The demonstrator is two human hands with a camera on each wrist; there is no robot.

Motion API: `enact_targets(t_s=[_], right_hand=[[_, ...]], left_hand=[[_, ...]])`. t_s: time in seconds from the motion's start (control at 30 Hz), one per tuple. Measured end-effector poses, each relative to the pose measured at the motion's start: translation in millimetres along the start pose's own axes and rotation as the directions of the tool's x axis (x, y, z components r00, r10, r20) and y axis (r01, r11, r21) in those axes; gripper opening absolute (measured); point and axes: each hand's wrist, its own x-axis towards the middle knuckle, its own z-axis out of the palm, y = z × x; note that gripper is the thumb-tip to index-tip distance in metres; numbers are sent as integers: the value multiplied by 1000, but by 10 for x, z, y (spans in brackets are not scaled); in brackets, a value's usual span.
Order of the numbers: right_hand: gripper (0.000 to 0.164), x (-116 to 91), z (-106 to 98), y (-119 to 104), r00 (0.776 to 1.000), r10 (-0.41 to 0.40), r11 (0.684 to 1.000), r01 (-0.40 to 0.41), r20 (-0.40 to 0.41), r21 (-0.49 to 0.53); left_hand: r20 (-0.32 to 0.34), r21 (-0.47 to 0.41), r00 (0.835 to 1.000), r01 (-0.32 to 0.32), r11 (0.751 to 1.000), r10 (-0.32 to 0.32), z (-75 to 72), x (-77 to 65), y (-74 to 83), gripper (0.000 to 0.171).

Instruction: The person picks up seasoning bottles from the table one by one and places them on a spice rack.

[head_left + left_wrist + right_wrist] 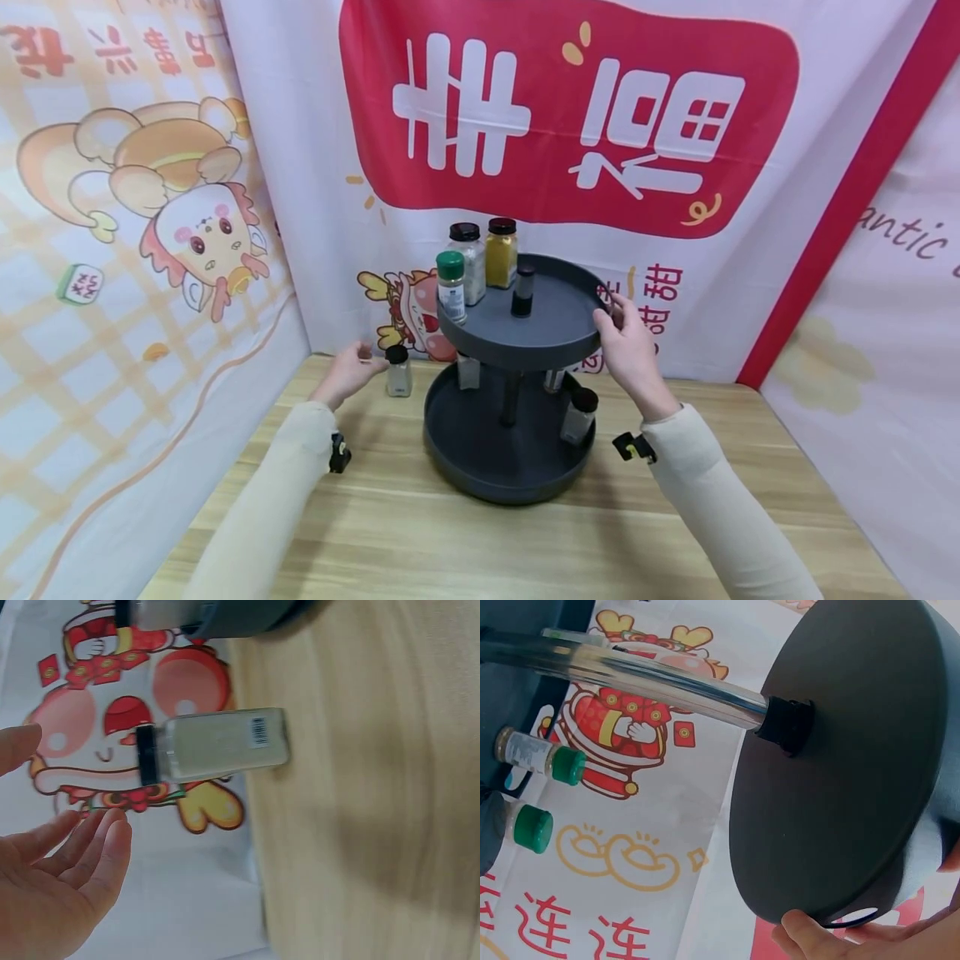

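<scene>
In the head view a dark grey two-tier spice rack (517,492) stands on the table. My right hand (630,346) grips the rim of its upper tray (558,321); the right wrist view shows fingers (810,937) at the cutout in the rim. To the left of the rack, a square glass jar (400,381) with a black cap and pale contents stands upright. Beside its cap is my left hand (348,372). In the left wrist view, thumb and fingers (112,847) are spread, with a gap between them and the jar (225,742).
On the upper tray stand a green-capped bottle (452,292), a white-filled jar (472,271), a yellow-filled jar (501,258) and a small dark bottle (522,292). A black-capped jar (577,418) and others occupy the lower tray. Printed cloth (315,275) hangs behind the table.
</scene>
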Motion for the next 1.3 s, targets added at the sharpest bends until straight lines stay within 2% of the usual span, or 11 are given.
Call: enact_targets(t_s=[0.4,0.57,0.77,1.0,1.3], right_hand=[[65,167,-41,98,999,-20,998,19,25,52],[61,255,-56,137,999,-6,996,2,48,88],[59,372,-100,139,998,-24,996,19,63,83],[62,451,-132,144,991,-20,996,8,135,92],[57,506,-139,237,987,-33,980,0,160,200]], left_hand=[[-9,-72,995,94,993,-95,201,122,-250,86],[-18,-78,994,109,991,-110,289,208,-347,84],[-72,-82,990,117,990,-123,439,331,-419,82],[-84,-72,987,129,989,-135,592,424,-495,79],[-78,-161,975,193,968,-208,712,480,-649,80]])
